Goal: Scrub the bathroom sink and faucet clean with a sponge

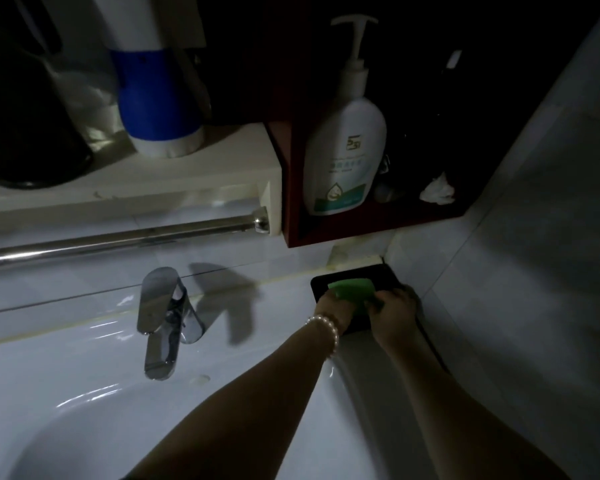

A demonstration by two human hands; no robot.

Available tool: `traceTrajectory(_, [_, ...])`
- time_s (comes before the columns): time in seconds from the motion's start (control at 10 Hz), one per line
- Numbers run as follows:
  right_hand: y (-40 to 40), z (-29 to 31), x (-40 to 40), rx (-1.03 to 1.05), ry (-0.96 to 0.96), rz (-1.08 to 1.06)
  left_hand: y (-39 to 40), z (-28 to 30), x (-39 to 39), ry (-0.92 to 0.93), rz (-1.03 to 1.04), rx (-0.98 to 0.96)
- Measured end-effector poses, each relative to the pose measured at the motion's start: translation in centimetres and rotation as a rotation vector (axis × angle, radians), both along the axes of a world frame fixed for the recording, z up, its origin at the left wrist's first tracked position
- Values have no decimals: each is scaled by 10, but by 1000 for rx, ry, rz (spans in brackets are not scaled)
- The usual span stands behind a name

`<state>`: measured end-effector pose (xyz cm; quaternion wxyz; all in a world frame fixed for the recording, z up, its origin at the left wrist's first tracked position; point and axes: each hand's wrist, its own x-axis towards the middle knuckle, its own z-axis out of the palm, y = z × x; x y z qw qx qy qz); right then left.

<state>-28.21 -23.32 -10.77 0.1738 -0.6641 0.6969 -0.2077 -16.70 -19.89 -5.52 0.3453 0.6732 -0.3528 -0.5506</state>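
A green sponge [352, 289] lies on a black tray [385, 273] in the back right corner of the white sink [84, 393] top. My left hand [331, 311], with a pearl bracelet on its wrist, and my right hand [394, 315] both reach to the sponge, fingers closed on its near edge. The chrome faucet [161, 323] stands to the left at the back of the basin, its spout pointing toward me.
A steel towel bar [118, 237] runs under a cream shelf holding a blue-and-white container [160, 98]. A red open cabinet [361, 226] above the tray holds a white pump bottle [343, 150]. A tiled wall [534, 237] closes the right side.
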Motion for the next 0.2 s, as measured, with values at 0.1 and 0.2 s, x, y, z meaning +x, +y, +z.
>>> traceTrajectory(0.1, [25, 13, 5, -176, -119, -44, 27, 15, 16, -10, 79, -70])
traceTrajectory(0.2, [70, 26, 12, -321, -304, 14, 78, 31, 40, 123, 30, -22])
